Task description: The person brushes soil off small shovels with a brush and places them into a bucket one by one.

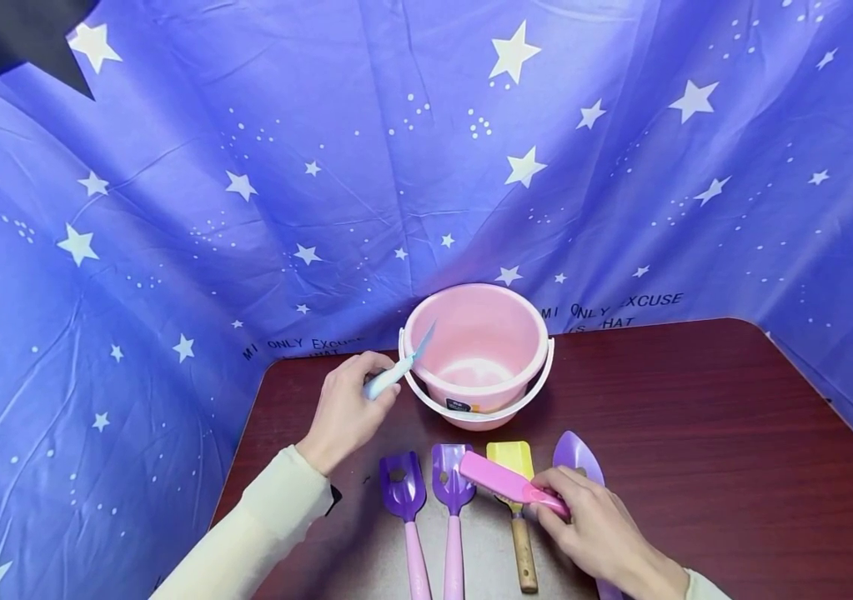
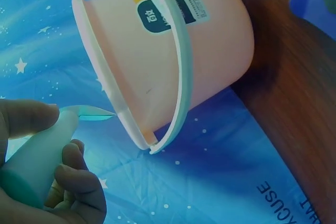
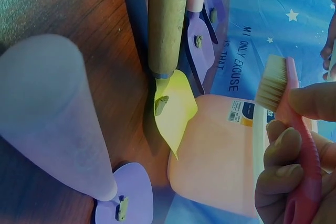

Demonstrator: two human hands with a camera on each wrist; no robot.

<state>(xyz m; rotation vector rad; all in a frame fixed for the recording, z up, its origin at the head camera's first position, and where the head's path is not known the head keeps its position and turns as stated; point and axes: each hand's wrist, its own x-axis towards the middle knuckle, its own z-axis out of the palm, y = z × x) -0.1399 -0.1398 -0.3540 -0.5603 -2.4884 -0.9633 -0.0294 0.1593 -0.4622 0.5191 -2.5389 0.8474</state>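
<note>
My left hand grips the pale handle of a small tool with a thin, pointed teal blade; its exact kind is unclear. The blade tip is at the left rim of the pink bucket in the head view; whether it touches cannot be told. In my right hand is a pink brush, held by its handle. Pale bristles show on the brush in the right wrist view. It hovers over the yellow shovel and near a purple shovel, partly covering both.
Another purple shovel with a pink handle lies at the row's left end. A purple trowel lies at the right, partly behind my right hand. The bucket stands at the back of the dark red table, before a starry blue cloth.
</note>
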